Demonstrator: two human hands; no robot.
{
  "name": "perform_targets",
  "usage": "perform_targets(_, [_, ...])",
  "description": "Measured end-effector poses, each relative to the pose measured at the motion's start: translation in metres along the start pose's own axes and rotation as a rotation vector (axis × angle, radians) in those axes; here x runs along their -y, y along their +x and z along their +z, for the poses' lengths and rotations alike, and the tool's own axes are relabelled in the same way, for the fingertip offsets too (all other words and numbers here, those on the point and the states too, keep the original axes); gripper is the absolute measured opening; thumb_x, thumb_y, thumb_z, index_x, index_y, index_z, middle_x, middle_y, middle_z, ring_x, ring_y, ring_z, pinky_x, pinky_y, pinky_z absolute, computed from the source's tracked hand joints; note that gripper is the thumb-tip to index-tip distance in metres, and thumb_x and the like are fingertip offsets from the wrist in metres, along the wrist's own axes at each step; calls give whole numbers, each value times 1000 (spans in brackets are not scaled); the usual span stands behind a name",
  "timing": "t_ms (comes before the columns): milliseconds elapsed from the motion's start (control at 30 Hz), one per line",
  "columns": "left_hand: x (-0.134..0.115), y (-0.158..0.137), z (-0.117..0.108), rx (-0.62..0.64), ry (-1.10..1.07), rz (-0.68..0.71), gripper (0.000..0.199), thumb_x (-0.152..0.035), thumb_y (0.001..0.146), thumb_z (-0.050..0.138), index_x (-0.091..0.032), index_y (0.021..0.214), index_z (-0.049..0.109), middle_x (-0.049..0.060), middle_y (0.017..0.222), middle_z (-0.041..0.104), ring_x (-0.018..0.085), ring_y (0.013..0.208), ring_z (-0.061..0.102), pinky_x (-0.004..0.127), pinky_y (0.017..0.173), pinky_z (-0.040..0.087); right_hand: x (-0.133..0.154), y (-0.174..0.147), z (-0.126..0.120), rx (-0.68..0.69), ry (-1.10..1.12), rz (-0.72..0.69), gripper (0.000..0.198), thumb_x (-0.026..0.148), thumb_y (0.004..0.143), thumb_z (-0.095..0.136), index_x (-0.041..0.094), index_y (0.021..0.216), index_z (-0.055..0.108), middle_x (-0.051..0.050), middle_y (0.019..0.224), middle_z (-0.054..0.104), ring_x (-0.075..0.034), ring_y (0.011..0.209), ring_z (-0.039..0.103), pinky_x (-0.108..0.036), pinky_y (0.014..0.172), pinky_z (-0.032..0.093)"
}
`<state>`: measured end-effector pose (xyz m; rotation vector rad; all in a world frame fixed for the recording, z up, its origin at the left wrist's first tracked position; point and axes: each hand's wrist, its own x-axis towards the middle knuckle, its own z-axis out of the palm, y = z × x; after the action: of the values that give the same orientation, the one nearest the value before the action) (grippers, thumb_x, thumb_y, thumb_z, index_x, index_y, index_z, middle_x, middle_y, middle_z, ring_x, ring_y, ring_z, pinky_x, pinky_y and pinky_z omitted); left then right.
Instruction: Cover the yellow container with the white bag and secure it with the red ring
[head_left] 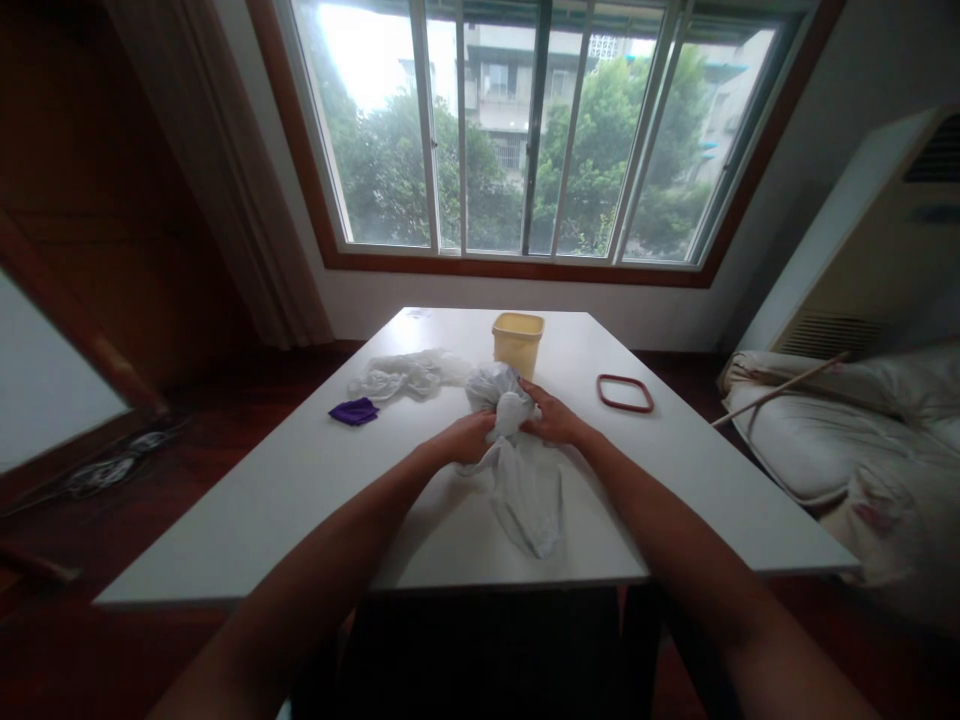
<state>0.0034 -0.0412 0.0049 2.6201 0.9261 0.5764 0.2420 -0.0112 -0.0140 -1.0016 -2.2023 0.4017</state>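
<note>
Both of my hands are closed on a white plastic bag (525,490) near the middle of the table. My left hand (474,437) grips its left side and my right hand (551,415) its right. Between them the bag is gathered into a twisted bunch; whether it is knotted I cannot tell. A rounded, bulging part lies on the far side, and a loose flap spreads over the table towards me. Just beyond the bag stands a yellow plastic bin (517,340), upright. My fingertips are partly hidden by the plastic.
On the white table (315,500), crumpled white plastic (409,375) lies to the left beside a purple folded piece (354,411). A reddish-brown square ring (625,393) rests at the right. Past the right edge are a stick (780,388) and a pale covered heap (810,440).
</note>
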Motion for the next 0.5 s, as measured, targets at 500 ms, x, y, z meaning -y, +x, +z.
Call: perform_targets(500, [11, 6, 16, -162, 269, -465, 39, -46, 89, 52, -18, 109, 68, 18, 121, 63, 38, 121, 52, 55, 103, 34, 40, 4, -5, -77, -107, 270, 43, 59, 93, 47, 22, 83, 66, -4, 74, 68, -17, 68, 61, -26, 62, 40])
